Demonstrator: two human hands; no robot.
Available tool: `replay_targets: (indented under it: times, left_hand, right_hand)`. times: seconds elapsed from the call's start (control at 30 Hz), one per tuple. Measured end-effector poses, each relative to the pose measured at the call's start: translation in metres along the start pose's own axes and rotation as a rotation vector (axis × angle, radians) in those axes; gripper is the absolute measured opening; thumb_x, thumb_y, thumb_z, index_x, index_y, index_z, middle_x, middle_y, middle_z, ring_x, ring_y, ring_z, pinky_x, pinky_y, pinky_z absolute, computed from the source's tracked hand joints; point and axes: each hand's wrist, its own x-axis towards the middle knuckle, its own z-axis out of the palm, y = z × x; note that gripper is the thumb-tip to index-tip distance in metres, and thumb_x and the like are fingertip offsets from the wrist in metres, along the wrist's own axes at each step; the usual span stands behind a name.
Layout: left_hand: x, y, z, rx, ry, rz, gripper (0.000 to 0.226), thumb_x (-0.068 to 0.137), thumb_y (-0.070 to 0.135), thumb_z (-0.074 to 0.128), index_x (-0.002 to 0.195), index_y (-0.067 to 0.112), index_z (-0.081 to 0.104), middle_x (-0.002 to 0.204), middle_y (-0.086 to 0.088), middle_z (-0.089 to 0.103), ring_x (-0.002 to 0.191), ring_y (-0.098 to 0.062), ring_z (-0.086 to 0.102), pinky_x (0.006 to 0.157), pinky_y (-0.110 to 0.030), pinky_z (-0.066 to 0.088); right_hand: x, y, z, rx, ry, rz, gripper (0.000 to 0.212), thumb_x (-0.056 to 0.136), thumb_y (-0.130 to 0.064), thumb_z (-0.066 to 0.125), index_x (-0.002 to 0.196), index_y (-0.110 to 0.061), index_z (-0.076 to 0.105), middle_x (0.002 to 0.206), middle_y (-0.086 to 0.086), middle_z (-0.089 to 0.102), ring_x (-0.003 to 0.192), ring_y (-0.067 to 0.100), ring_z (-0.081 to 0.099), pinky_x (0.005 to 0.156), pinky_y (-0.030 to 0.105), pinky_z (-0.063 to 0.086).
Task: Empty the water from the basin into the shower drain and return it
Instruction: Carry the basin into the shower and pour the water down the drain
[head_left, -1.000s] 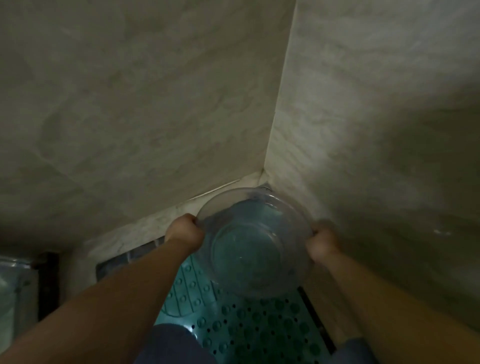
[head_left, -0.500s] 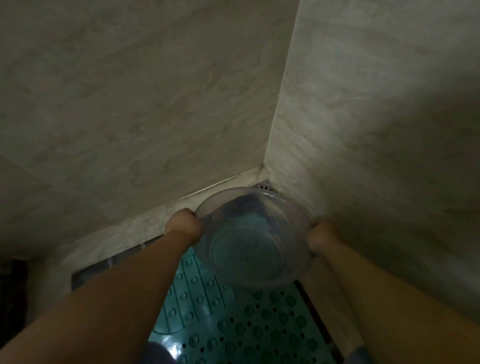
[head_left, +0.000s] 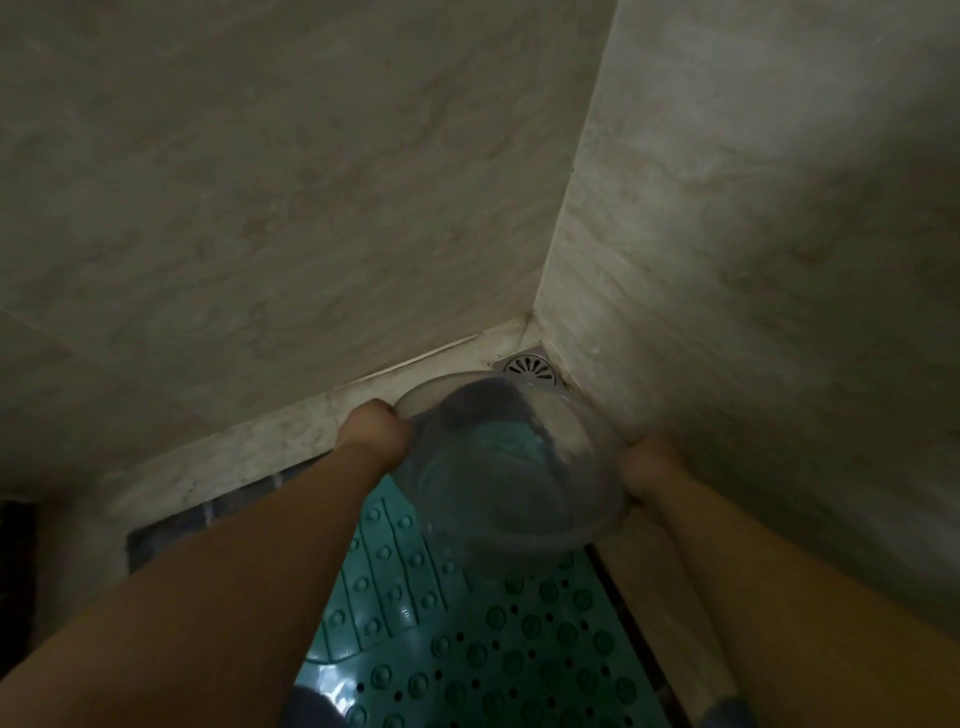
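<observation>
Clear basin gripped between left hand; right hand

In a shower corner where two walls meet, a basin is held above the floor between two hands: the left hand on its left rim, the right hand on its right rim. The basin tips away from the person, its far edge just before the drain, which sits in the floor at the foot of the corner. Below and nearer the person, a studded mat lies on the floor, partly under the basin, between the two forearms.
</observation>
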Motion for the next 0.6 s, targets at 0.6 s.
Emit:
replay_targets:
  times: [0.6]
  left_hand:
    - [-0.0063,0.0089,0.0002,-0.132,0.089,-0.006,0.032,0.088,0.009,0.046,0.109,-0.002,0.067,0.123,-0.025,0.064,0.113,-0.038,0.059,0.091,-0.032,0.045]
  right_hand:
    - [0.0039,-0.0044,-0.0037,0.054,0.034,-0.003,0.033,0.095,-0.003,0.048,0.121,0.014,0.059,0.128,0.026,0.062,0.115,0.039,0.061,0.099,0.043,0.049]
